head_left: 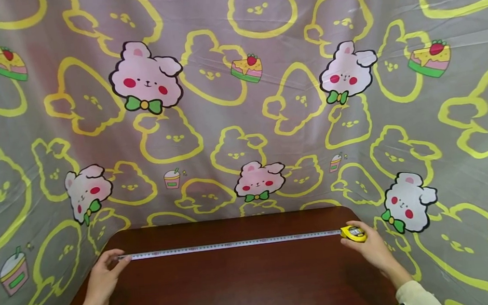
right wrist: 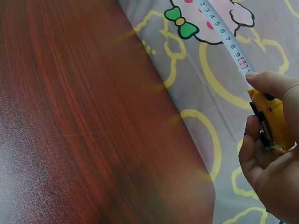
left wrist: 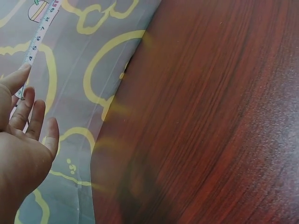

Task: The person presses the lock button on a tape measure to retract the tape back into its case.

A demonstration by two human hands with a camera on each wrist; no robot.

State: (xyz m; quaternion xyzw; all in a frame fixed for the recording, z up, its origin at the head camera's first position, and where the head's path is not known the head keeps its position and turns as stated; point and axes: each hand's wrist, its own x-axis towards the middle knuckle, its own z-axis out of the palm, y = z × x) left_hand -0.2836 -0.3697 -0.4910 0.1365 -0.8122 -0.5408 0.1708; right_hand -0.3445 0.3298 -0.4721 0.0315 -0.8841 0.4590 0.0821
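A yellow tape measure (head_left: 353, 233) sits in my right hand (head_left: 373, 250), which grips its case between thumb and fingers. Its white blade (head_left: 234, 244) is drawn out to the left in a nearly straight line above the table. At the far end, my left hand (head_left: 102, 278) pinches the blade's tip between thumb and index finger. In the left wrist view, the low numbers on the blade (left wrist: 39, 35) run up from the pinch. The right wrist view shows a red 60 mark on the blade (right wrist: 242, 62) close to the case (right wrist: 275, 116), with the thumb along the blade there.
Below the hands lies a dark reddish-brown wooden table (head_left: 238, 288) with rounded far corners. A grey curtain (head_left: 223, 115) printed with rabbits, cakes and cups hangs close around its back and both sides. Light sleeves (head_left: 418, 297) cover the forearms.
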